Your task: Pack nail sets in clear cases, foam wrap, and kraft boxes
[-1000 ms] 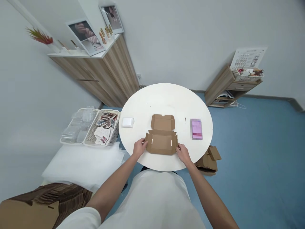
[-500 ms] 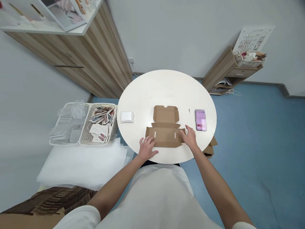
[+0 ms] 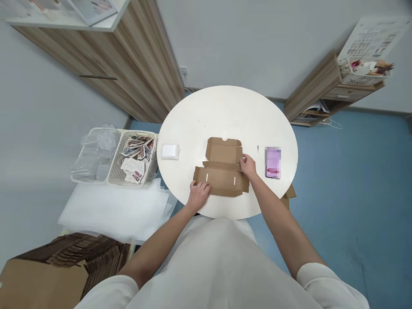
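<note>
A partly unfolded brown cardboard box (image 3: 222, 178) lies on the white oval table (image 3: 231, 109), its lid panel pointing away from me and two white slits showing in the near panel. At the near left corner, my left hand (image 3: 198, 195) has its fingers curled over the cardboard edge; its thumb is hidden. My right hand (image 3: 249, 166) pinches the flap at the right side, by the fold between lid and base.
On the table, a white packet (image 3: 170, 151) lies left and a phone (image 3: 273, 163) right. Left of the table are a basket of cards (image 3: 131, 159), a bin of clear plastic packs (image 3: 96, 156), white sheets (image 3: 116, 210) and stacked cardboard (image 3: 45, 279).
My right hand has moved from the right end flap up to the fold and closed on the cardboard. My left thumb has drawn in. Several side flaps now stand slightly raised.
</note>
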A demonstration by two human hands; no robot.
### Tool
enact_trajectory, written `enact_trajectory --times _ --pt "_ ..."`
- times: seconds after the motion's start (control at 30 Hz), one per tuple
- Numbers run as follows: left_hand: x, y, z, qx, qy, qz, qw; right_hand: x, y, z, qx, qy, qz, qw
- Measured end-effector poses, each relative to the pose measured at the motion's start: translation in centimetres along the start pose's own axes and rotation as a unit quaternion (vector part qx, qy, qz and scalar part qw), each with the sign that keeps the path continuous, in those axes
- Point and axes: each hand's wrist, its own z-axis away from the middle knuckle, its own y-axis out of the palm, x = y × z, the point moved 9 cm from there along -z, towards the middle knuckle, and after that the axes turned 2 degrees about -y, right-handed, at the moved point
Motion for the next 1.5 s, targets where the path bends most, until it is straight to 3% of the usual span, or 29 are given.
enact_trajectory --times 0.23,0.43,0.63,0.73,0.8,0.83,0.93,1.0,1.1,1.2,1.3,1.37,1.5 --pt "0.2 -1.1 -1.6 -0.014 -0.04 -0.031 0.999 0.4 -0.1 1.4 0.025 -0.037 0.004 0.999" --pt "-0.8 -1.4 -3.1 0.013 0.007 -0.096 0.995 0.9 -0.3 3.1 0.049 -0.038 0.09 0.994" --pt "-1.1 -0.1 -4.1 0.051 0.043 -0.145 0.987 0.8 1.0 5.2 0.103 -0.016 0.125 0.987" --pt "-0.8 0.1 -4.2 0.059 0.045 -0.145 0.987 1.7 0.3 6.6 0.042 -0.054 0.183 0.981" --pt "-0.5 0.1 -3.9 0.062 0.05 -0.142 0.987 3.1 0.4 8.2 0.01 -0.131 0.242 0.961" --pt "-0.3 0.1 -3.7 0.065 0.054 -0.14 0.987 3.8 1.2 9.2 0.025 -0.179 0.272 0.945" --pt "0.2 0.2 -2.8 0.069 0.066 -0.129 0.987 4.1 5.2 12.4 0.131 -0.281 0.353 0.883" --pt "0.5 0.2 -2.1 0.066 0.073 -0.119 0.988 3.6 7.0 13.7 0.158 -0.294 0.39 0.858" --pt "0.9 0.0 -1.2 0.059 0.073 -0.099 0.991 3.0 8.4 14.2 0.146 -0.283 0.416 0.852" --pt "2.5 -0.7 -0.1 0.032 0.026 -0.054 0.998 2.8 8.8 14.3 0.128 -0.269 0.424 0.855" --pt "6.4 -1.2 1.8 -0.021 -0.106 0.04 0.993 2.7 8.9 14.5 0.119 -0.261 0.427 0.858" --pt "9.3 -0.7 3.3 -0.041 -0.194 0.133 0.971 2.7 8.8 14.8 0.109 -0.255 0.427 0.861" --pt "11.5 1.3 3.8 -0.023 -0.224 0.322 0.919 2.7 8.7 15.1 0.1 -0.236 0.424 0.869"
